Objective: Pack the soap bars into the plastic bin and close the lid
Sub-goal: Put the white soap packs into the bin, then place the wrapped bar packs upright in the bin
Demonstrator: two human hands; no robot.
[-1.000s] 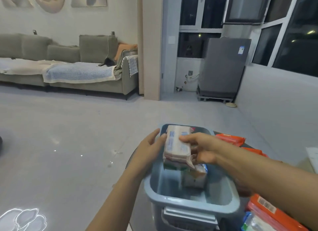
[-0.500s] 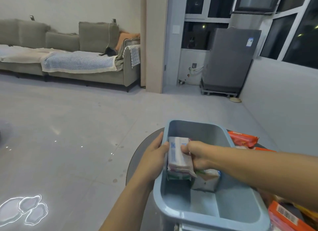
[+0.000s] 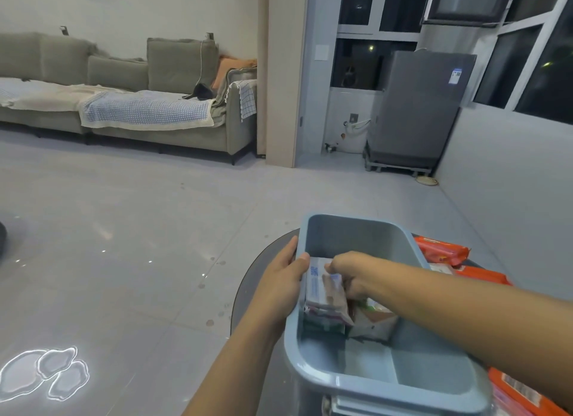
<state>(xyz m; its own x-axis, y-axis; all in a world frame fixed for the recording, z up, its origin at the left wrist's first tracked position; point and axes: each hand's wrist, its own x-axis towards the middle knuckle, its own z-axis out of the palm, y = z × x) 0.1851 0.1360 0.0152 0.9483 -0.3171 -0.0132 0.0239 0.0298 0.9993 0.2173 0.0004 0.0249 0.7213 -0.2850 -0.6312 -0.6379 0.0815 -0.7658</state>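
A blue-grey plastic bin (image 3: 359, 229) stands on a dark round table. My left hand (image 3: 283, 279) grips the bin's left rim, thumb hooked over the edge. My right hand (image 3: 348, 273) reaches inside and holds a white wrapped soap bar (image 3: 322, 291) against the left wall, on top of other bars. Another pale wrapped bar (image 3: 376, 321) sits beside that stack on the bin floor. Orange soap packs (image 3: 441, 251) lie on the table to the right of the bin. No lid is clearly visible.
More orange packs (image 3: 521, 394) lie at the lower right, partly under my right forearm. The round table's edge (image 3: 245, 291) curves just left of the bin. Beyond are a tiled floor, a sofa (image 3: 155, 115) and a grey appliance (image 3: 415, 111).
My right hand has lowered the white soap bar from above the rim down into the bin, against its left wall. My left hand has stayed at the bin's left rim.
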